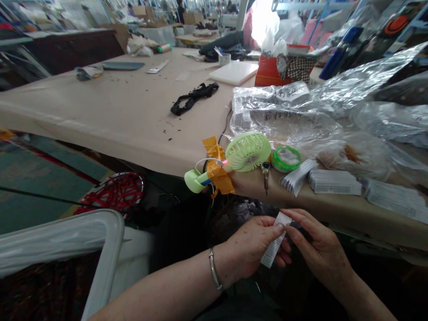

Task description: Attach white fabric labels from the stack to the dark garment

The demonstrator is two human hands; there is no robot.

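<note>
A white printed label (272, 253) hangs down at a slant in front of me, over the dark space below the table edge. My left hand (249, 245) pinches it between thumb and fingers, with a metal bangle on the wrist. On the label's upper end, the thumb and fingertips of my right hand (323, 247) close from the other side. Stacks of similar labels (334, 182) lie along the table's front edge. Nearby are a green tape-like ring (286, 159) and a small tool with a pointed metal tip (265, 176).
A green fan (248, 151) is fixed to the table edge with orange tape (220, 176). Clear plastic bags (284, 116) cover the right side. Black cloth (194, 98) lies mid-table (127, 111). At lower left stands a white bin (115, 249) with dark contents, near a red-wrapped basket (113, 192).
</note>
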